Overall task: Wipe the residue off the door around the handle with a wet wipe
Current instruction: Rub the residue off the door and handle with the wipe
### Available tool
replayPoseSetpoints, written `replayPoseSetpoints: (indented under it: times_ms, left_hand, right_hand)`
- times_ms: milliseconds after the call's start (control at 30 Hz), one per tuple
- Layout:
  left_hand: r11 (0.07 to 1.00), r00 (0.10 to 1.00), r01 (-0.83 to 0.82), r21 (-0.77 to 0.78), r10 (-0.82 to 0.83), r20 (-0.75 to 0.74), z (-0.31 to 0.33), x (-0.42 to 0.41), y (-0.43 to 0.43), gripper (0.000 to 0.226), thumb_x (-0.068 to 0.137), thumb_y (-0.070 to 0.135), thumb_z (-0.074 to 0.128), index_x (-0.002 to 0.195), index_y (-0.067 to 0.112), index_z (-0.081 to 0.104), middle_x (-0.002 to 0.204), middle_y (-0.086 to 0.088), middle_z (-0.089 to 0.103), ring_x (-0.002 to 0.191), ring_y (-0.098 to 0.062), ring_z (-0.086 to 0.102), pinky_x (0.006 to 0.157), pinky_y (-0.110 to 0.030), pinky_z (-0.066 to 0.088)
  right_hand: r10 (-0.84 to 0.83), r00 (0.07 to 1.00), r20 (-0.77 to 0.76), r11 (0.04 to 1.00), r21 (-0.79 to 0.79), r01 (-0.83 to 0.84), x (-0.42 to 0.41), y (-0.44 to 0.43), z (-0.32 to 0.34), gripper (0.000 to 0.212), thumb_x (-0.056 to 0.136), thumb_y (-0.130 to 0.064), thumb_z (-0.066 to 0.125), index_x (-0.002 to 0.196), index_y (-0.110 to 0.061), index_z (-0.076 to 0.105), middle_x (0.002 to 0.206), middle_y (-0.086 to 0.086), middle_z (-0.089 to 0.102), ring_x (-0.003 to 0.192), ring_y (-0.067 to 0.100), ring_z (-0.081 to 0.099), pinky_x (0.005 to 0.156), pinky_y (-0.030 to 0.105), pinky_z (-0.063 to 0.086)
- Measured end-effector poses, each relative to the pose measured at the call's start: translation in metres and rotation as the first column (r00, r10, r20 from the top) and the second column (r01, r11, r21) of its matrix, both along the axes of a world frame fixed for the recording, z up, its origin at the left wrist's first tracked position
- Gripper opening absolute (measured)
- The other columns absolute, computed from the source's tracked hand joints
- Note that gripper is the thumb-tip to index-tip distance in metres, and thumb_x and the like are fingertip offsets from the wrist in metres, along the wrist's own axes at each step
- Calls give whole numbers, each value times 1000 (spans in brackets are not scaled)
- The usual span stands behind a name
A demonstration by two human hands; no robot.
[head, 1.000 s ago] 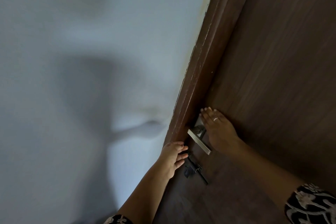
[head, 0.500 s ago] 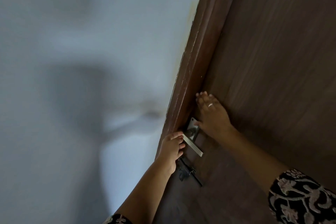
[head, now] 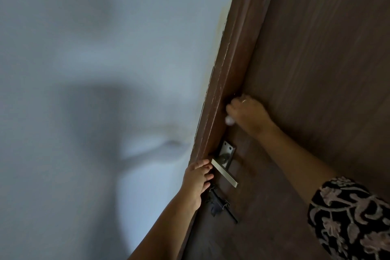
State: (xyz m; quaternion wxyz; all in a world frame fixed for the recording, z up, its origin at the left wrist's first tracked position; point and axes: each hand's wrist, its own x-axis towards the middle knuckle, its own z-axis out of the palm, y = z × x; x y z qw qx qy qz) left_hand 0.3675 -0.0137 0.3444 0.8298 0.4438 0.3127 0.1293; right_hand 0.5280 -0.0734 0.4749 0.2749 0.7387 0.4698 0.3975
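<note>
So the right hand (head: 248,112) is bunched up around a crumpled white wet wipe (head: 229,120). Only a little wad of it pokes out under the fingers. It's pressed against the dark brown wood-grain door (head: 316,59) above the handle, right next to the scuffed brown door edge (head: 229,65). There's a thin pale ring (head: 243,101) on 1 finger.

The left hand (head: 197,179) has its fingers hooked round that edge, just beside the brushed silver metal lever handle (head: 224,175). The lever is a flat straight bar on a rectangular backplate (head: 227,150) with 2 screw heads at the top. Below it sits a black metal slide bolt (head: 219,205). The edge has pale scratches running along it.

The right arm's sleeve (head: 354,224) is black fabric with a pale leafy pattern. Left of the door is a smooth blue-grey wall (head: 84,38), all soft blurry shadows.
</note>
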Motion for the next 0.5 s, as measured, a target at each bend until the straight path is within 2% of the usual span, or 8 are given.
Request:
replayPoseSetpoints:
  times_ms: [33,67,167,267,333,400,433,500]
  left_hand:
    - [1000,1000,4,-1,-4,-1,1,1,0,22,96,4,49,93,20,64,96,-1,67,88,-15,64,84,-31,49]
    - [1000,1000,9,0,-9,1,2,1,-1,22,95,4,49,94,20,64,97,-1,67,88,-15,64,86,-32,49]
    - [1000,1000,9,2,-9,6,6,3,1,20,95,4,50,96,19,64,96,-2,67,86,-15,64,87,-33,49]
    - [1000,1000,-1,-7,1,-2,5,3,3,20,95,4,51,93,20,64,94,-2,66,87,-17,64,88,-33,48]
    - [1000,1000,-5,-8,5,-2,4,3,3,20,95,4,51,94,20,64,96,-2,66,89,-17,63,88,-33,48]
    - [1000,1000,-2,-6,2,2,2,3,4,20,95,5,50,97,19,64,97,-2,66,88,-17,63,88,-33,48]
    - [1000,1000,0,-8,0,2,1,4,3,20,95,5,50,98,18,64,97,-2,66,88,-17,64,88,-33,48]
    - [1000,1000,2,-14,-2,2,-1,5,2,20,95,5,50,100,17,64,97,-3,67,89,-18,64,87,-33,48]
  right_hand:
    - [-50,999,8,993,-111,51,-1,0,-14,36,54,-32,83,81,-15,67,83,8,65,77,26,63,69,35,52]
    - [-87,996,28,979,-181,91,-2,0,-28,35,57,-33,81,86,-18,69,91,6,66,87,25,62,75,34,51]
    - [-104,993,57,986,-127,111,-7,-2,-46,23,78,-24,66,100,-16,67,109,8,64,108,25,56,88,35,47]
    - [-119,986,119,976,-167,138,-5,-9,-60,29,89,-16,52,116,-5,57,123,18,57,119,30,49,95,38,44]
    - [-149,979,139,955,-236,178,-9,-17,-73,32,89,-19,55,116,-3,59,122,19,59,118,30,53,94,36,46]
    - [-208,969,132,938,-253,236,-11,-23,-80,35,81,-22,66,111,-4,63,116,17,64,113,29,57,90,35,49]
    - [-223,968,114,943,-227,244,-13,-25,-76,38,76,-23,72,107,-4,65,111,16,66,109,28,59,86,35,51]
    - [-173,982,71,983,-50,177,-13,-21,-53,41,61,-26,82,93,-5,69,95,13,69,94,27,63,74,34,53]
